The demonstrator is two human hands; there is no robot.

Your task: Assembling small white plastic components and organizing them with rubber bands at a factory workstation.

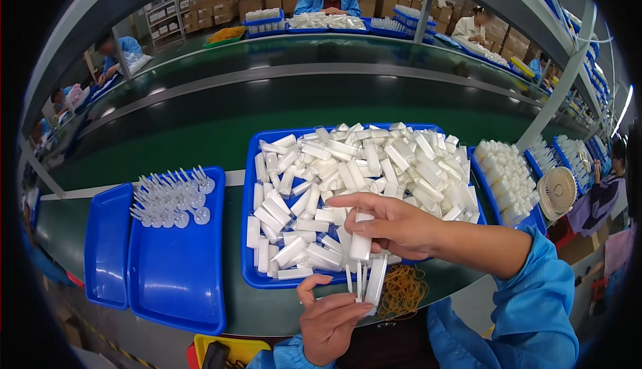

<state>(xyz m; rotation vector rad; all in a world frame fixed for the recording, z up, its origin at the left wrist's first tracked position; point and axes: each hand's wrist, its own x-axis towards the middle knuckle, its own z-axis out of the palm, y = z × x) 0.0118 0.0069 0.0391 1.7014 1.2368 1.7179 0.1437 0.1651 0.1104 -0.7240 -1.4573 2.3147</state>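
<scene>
**Two hands joining white plastic pieces above a blue tray**

A long dark green conveyor belt (200,128) runs across the view, with other people in blue coats seated along its far side. On the near bench sits a wide blue plastic tray (249,262) heaped with small white oblong plastic tubes (348,168). To its left lies a second blue plastic tray (177,268), bare but for a cluster of clear plastic pump stems with round bases (170,198) at its far end. A third blue tray of white capped bottles (508,178) stands to the right, beside a small round beige fan (557,192).

The right hand (394,225) reaches in from the right, thumb and fingertips pinching a white tube (361,242) held upright. Just below, the left hand (331,322) curls its fingers around a small bunch of white tubes with thin stems (373,285), thumb lifted; how many it holds is hard to tell. A pile of tan rubber bands (403,292) lies just beside them.
</scene>
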